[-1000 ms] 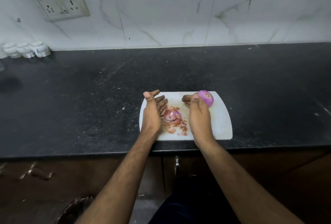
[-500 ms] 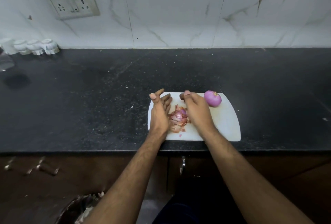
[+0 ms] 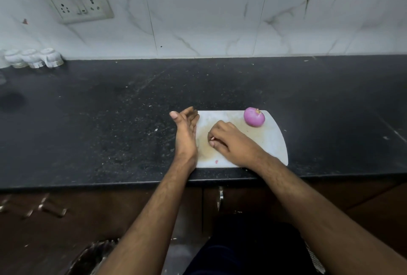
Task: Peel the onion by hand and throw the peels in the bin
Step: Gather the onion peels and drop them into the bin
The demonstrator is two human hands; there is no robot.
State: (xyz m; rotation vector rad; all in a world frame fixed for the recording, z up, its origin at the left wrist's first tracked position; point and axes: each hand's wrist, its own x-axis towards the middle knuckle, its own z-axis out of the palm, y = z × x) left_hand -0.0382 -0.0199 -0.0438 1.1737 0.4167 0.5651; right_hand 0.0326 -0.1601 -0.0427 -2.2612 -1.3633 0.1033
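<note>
No writing was legible. The peeled onion (image 3: 254, 117) sat on the cutting board (image 3: 271, 142). The right hand (image 3: 231, 142) curled over hidden peels; the left hand (image 3: 186, 133) stood edgewise, fingers straight. The bin (image 3: 92, 257) was cut off below.

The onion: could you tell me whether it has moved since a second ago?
Yes. The onion was in the right hand above the cutting board's far edge; it now rests on the board's far right corner, released.

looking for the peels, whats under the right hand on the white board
The curled right hand covers that part of the white plastic cutting board. One pale scrap shows at its fingertips; anything else under it is hidden.
</note>
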